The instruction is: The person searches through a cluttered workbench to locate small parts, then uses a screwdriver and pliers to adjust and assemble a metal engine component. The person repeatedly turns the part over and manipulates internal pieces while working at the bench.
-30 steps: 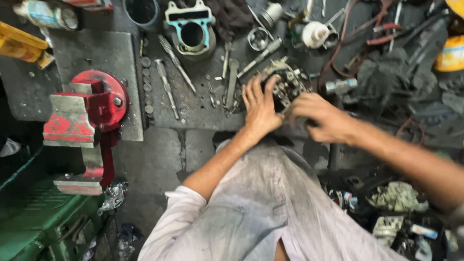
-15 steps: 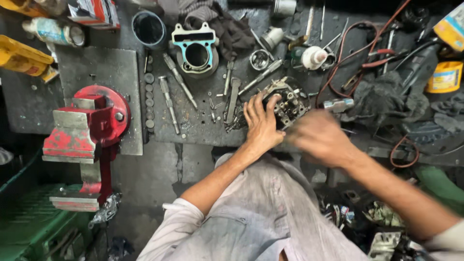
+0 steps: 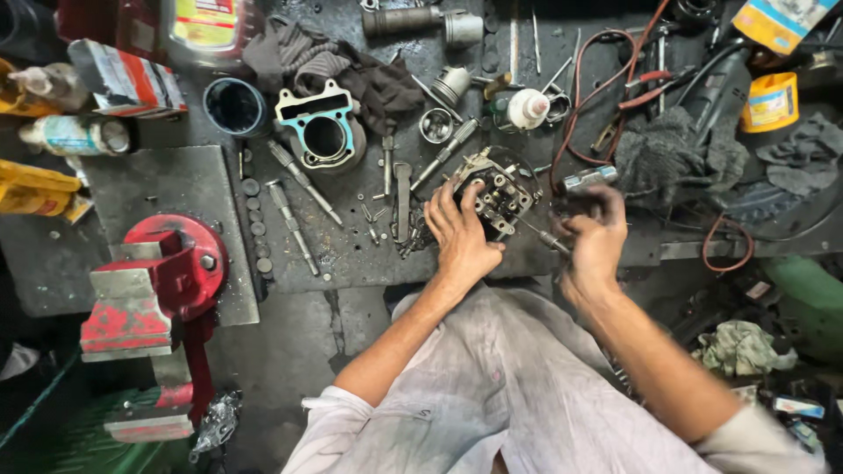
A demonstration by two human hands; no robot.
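- Workbench (image 3: 351,254): dark metal top, matt, greasy and scuffed.
- Engine part (image 3: 499,195) under the left hand (image 3: 461,233): cast metal, dull grey, oily and rough.
- Right hand (image 3: 595,235): smeared with dark grease, blurred.
- Cylinder block (image 3: 320,132): grey metal, with a smooth teal gasket on top.
- Vise (image 3: 154,285): heavy metal, chipped red paint, bare worn steel jaws.
- Rag (image 3: 667,154): dark woven cloth, coarse and soiled.
- Cable (image 3: 580,105): red rubbery sheath, slightly glossy.
- Shirt (image 3: 500,395): pale cloth, matt, stained.
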